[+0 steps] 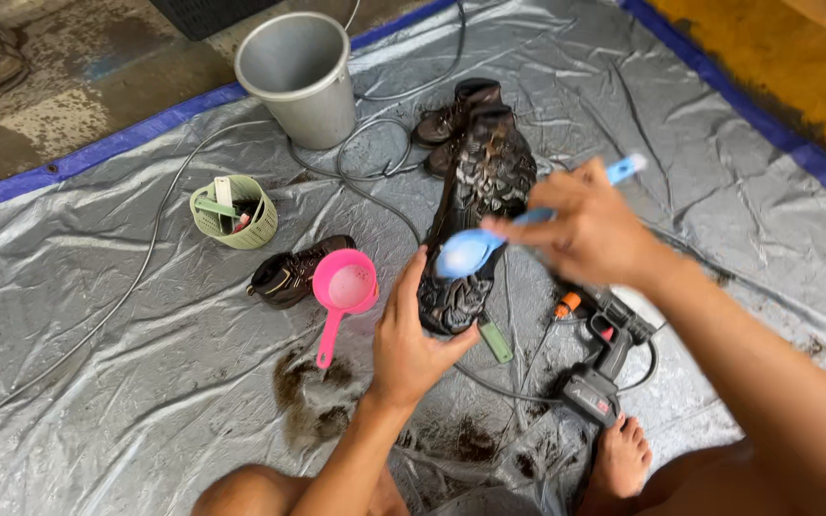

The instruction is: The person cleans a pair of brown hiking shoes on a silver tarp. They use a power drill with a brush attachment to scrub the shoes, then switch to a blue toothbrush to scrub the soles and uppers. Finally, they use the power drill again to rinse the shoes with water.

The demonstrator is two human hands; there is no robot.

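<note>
My left hand [408, 334] grips the near end of a dark brown boot [480, 210], holding it up with its wet, soapy sole facing me. My right hand [590, 229] is closed on a light blue brush [475, 250], whose head rests against the boot's sole near my left thumb. The brush's handle [623, 169] sticks out past my knuckles to the right.
A pink scoop [341, 291] lies beside another brown boot [289, 277]. A third boot [451, 119] lies behind, near a grey bucket [303, 76]. A green basket [236, 212] holds brushes. A spray gun [599, 358] with hose lies by my foot [619, 459]. Everything rests on a silver tarp [97, 315].
</note>
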